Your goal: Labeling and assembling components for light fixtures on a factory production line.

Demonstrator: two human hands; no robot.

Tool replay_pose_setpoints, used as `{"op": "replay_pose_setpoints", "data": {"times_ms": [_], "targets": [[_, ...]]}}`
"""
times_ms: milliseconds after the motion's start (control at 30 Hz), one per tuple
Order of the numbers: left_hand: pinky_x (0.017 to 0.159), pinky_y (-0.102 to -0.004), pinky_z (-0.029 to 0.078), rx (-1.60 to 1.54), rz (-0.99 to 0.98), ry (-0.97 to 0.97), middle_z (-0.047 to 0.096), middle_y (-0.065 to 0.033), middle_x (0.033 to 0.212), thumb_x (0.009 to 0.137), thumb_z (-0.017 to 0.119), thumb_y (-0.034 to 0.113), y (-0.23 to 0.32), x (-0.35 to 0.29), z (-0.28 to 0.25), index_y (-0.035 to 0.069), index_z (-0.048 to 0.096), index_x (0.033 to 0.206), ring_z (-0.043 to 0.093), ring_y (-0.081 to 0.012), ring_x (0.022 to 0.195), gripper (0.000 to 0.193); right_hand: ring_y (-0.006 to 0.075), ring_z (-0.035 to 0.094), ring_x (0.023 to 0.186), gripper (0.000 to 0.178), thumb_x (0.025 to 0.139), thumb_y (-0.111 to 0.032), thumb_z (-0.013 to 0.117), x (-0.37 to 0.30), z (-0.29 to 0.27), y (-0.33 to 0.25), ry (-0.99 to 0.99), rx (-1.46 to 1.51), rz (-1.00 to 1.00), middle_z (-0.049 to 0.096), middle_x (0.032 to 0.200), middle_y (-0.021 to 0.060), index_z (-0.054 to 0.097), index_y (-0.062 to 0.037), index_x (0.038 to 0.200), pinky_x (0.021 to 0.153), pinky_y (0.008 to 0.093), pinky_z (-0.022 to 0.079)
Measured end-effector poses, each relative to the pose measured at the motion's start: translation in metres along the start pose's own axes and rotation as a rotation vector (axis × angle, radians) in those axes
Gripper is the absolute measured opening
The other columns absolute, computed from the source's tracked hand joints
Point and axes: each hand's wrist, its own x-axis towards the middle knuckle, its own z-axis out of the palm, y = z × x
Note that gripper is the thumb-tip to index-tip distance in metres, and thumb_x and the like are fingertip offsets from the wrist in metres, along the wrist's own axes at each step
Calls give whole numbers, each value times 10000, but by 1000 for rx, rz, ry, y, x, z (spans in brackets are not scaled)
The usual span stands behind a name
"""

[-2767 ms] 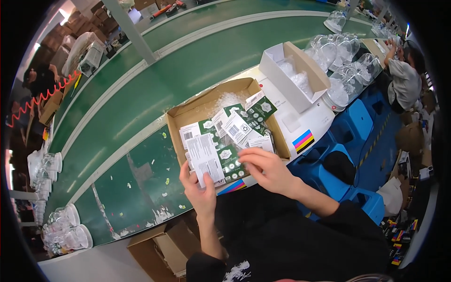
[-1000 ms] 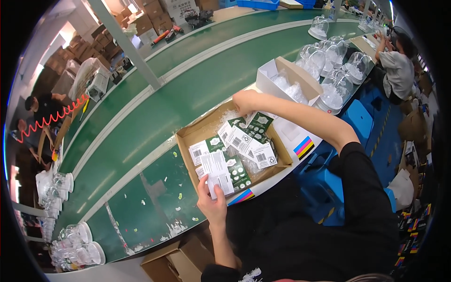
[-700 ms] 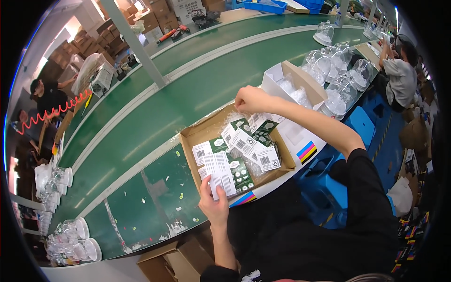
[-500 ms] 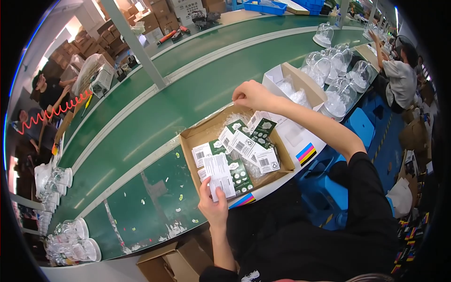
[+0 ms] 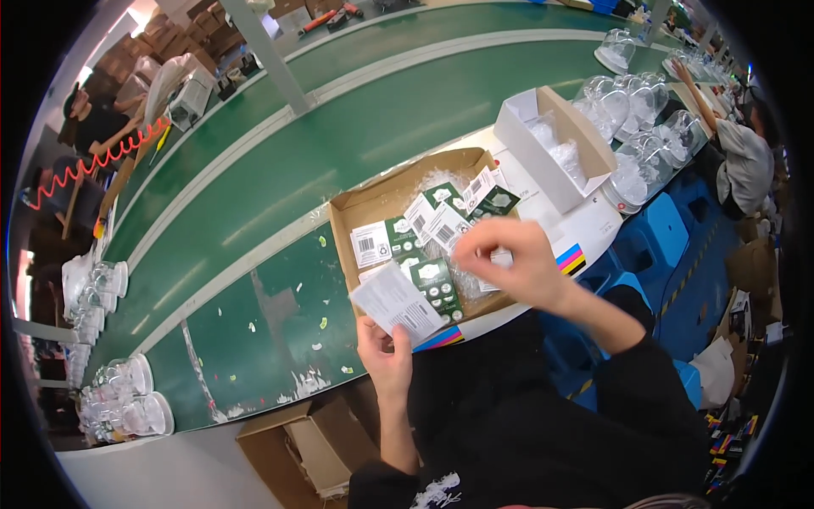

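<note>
In my left hand (image 5: 386, 360) is a white printed card (image 5: 392, 297), pinched at its lower edge between thumb and fingers. It is tilted above the near left corner of a shallow cardboard box (image 5: 341, 240). Inside that box, green and white printed cards (image 5: 437, 284) lie loosely over crinkled clear plastic. My right hand (image 5: 513, 259) hangs over the box's right part, fingers curled and thumb against them, slightly blurred. Whatever it may pinch is too small or hidden to make out. Some cards sit behind this hand.
A white open carton (image 5: 527, 170) holding clear plastic stands right of the box. Clear domes on white bases (image 5: 632, 174) crowd the right side; more domes (image 5: 140, 411) line the far left. The green conveyor (image 5: 381, 110) runs behind. Blue stools (image 5: 649, 229) and a co-worker (image 5: 742, 157) are at right.
My right hand has come from the box's far edge toward me, over its right part. The card in my left hand has tilted and shifted slightly. The whole view has shifted a little.
</note>
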Motion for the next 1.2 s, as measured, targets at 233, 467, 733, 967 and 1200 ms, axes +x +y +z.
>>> {"op": "replay_pose_setpoints", "data": {"times_ms": [233,467,733,967,1200], "targets": [[665,-192,491,-224,-119,-3,661,-106,997,907,532,-41,31,-24,22,-37,435,1205,639,-96,821,314,132,624,875,76,843,42,657,-72,24,15,114,555,376,649,1059,136,652,19,915,778,241,501],[566,-165,386,-167,-157,-157,668,-64,863,938,524,-21,28,-25,20,-44,451,1216,541,-28,664,288,134,646,919,82,855,3,658,-76,15,10,-19,432,432,668,1049,105,681,22,932,804,253,517],[693,-206,461,-276,-157,-127,682,-111,953,927,503,-51,22,-29,13,-78,563,1206,606,-81,755,287,127,657,862,93,860,25,641,-78,23,14,57,402,455,678,991,100,665,36,949,761,251,529],[969,-309,432,32,14,-157,668,-200,1102,852,431,-117,22,-23,20,-76,686,1015,628,-247,1054,306,132,626,856,64,874,40,617,-79,12,16,205,445,327,643,975,115,633,40,937,755,246,517],[1044,-357,379,-106,30,-212,515,-207,1325,835,456,9,28,-24,26,-120,569,1235,503,-260,1237,435,115,609,723,77,898,49,567,-88,8,13,412,412,220,631,931,117,599,21,962,621,211,497]]}}
